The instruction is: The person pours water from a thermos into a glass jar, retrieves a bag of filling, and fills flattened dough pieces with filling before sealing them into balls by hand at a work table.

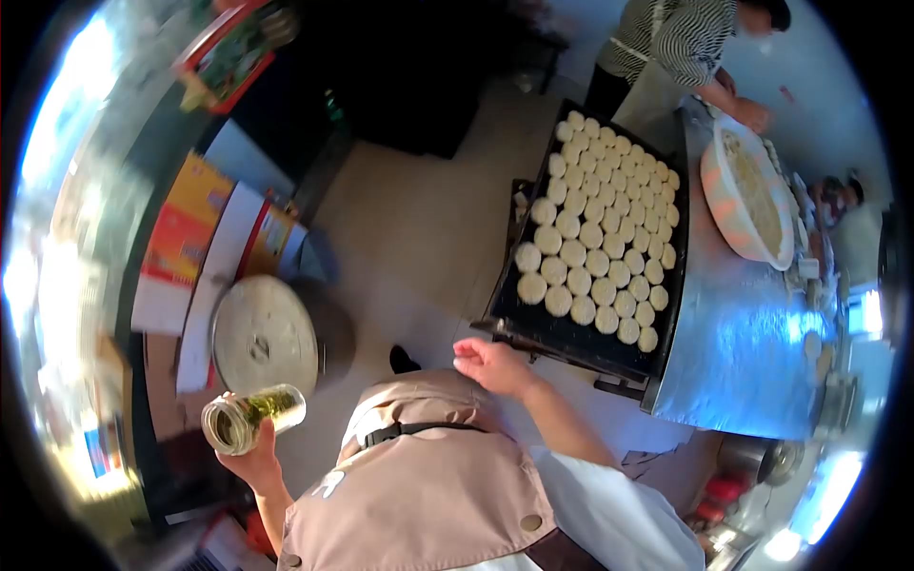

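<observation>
Glass jar: in our left hand, just on our side of the lidded metal pot, overlapping the near edge of its lid as we look down. We cannot tell whether jar and pot touch. Something green shows through the glass.
Jar's long axis: tipped over on its side, running crosswise along the pot's near edge. Its wide rim faces left; the other end points right, roughly toward our right hand.
Left hand: fingers wrapped around the jar on our side of the pot, the thumb visible against the glass, the rest mostly hidden.
Right hand: to the right of the pot, well apart from it, fingers loosely curled and partway open, with nothing we can see in them. From these fingers, the jar lies leftward, toward the pot.
Nearer hand: the left, already touching the jar.
Black tray: farther right of the pot than our right hand, bearing rows of pale dough rounds.
Tabletop: metal, farthest right of the pot, with a large basin on it.
</observation>
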